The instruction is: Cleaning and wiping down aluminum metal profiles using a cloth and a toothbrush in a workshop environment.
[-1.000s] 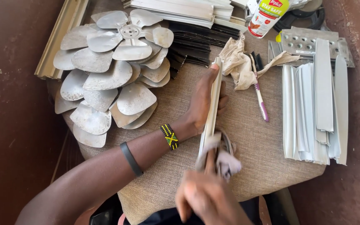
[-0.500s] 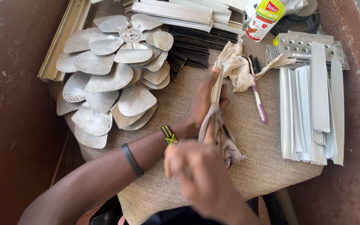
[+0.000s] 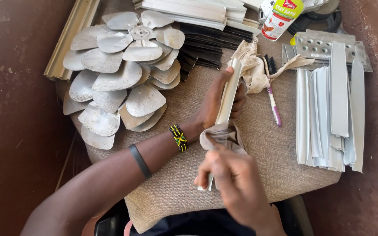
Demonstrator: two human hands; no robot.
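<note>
Beige woven cushion [image 3: 167, 192] as work surface, red floor around. Left hand [image 3: 217, 102] clamped on long metal strip [image 3: 227, 98]; right hand [image 3: 230, 175] pinched shut on tan rag [image 3: 222, 135] wrapped round strip's lower part. Right of both grips, pale strips [image 3: 329, 113] stacked; left, fan blades [image 3: 119, 78] heaped. Wiping seemingly midway.

On the beige cushion [image 3: 162, 205] we see a pile of grey metal fan blades [image 3: 119, 78], a purple toothbrush [image 3: 273, 102], a row of white metal strips [image 3: 329, 113], black strips [image 3: 211, 41] and a plastic bottle [image 3: 281, 17]
</note>
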